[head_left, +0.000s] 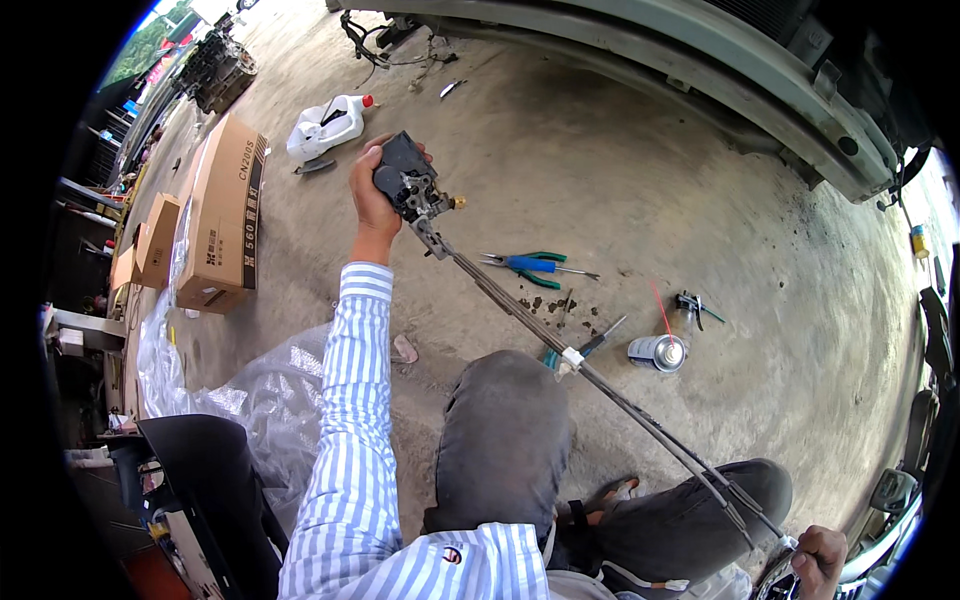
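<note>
My left hand [374, 200] is raised ahead of me, its fingers wrapped round a black door latch [402, 170] with metal parts and a brass-coloured tip. From the latch, a bundle of dark cables [515, 310] runs down to the right, passing over my knees. A white clip [572, 358] gathers them partway along. At the lower right edge my right hand [822, 560] is closed on the cables' far end, by a white fitting. A dark rounded part beside that hand is partly cut off by the picture's edge.
On the concrete floor lie green-handled pliers [543, 281], a blue screwdriver [535, 265], a spray can [650, 351] with a red straw and a clear spray bottle [684, 318]. A white jug [345, 118], cardboard boxes [215, 215] and bubble wrap [285, 375] are leftward. A car's front [690, 75] spans the far right.
</note>
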